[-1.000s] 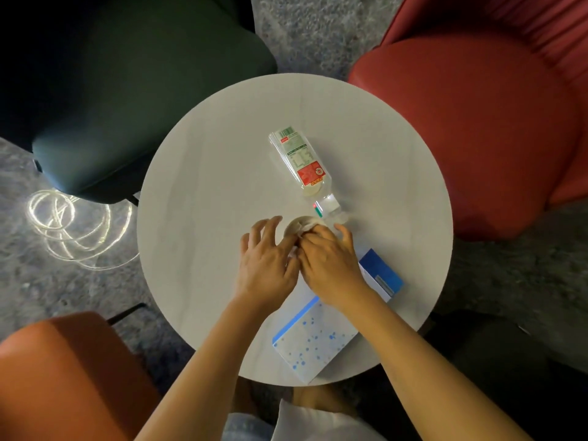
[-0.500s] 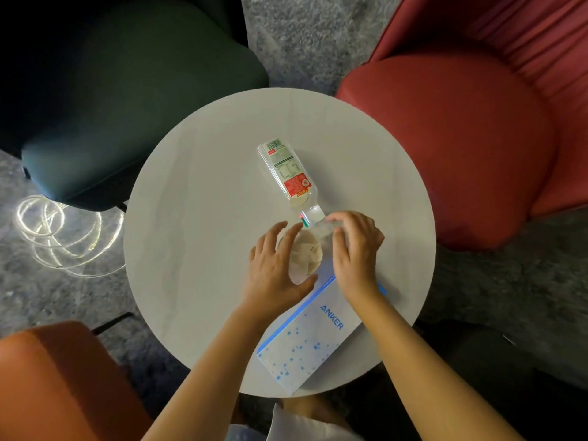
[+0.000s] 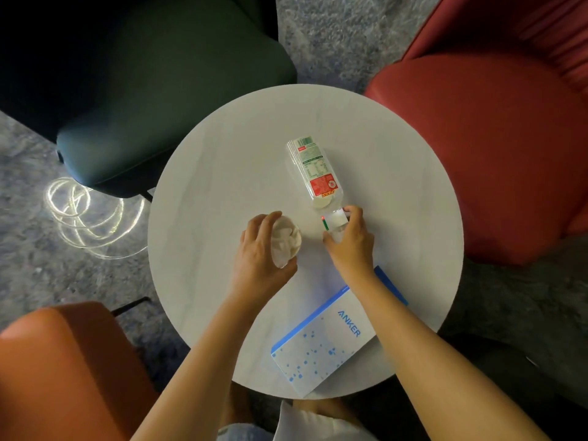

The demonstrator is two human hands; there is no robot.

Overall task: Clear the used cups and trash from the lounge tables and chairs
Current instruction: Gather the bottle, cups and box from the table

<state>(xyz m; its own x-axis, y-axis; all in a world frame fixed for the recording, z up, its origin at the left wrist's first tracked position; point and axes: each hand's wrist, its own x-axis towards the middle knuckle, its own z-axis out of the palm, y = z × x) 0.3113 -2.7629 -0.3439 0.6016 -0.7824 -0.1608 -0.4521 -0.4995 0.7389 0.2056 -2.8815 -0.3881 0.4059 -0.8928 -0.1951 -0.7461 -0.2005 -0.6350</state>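
Observation:
A round white table (image 3: 222, 173) fills the middle of the head view. On it lies a clear plastic bottle (image 3: 313, 171) on its side, with a red, green and white label and its neck toward me. My right hand (image 3: 350, 243) closes its fingers around the bottle's neck and white cap. My left hand (image 3: 259, 253) holds a crumpled white tissue (image 3: 286, 238) just left of the bottle's neck.
A white and blue Anker box (image 3: 321, 345) lies at the table's near edge under my right forearm. Around the table stand a dark green chair (image 3: 152, 100), a red armchair (image 3: 496, 148) and an orange chair (image 3: 63, 370). A glowing light coil (image 3: 86, 214) lies on the carpet.
My hands have come apart. The left has gathered the tissue into its grip and shifted left; the right has reached up onto the bottle's neck.

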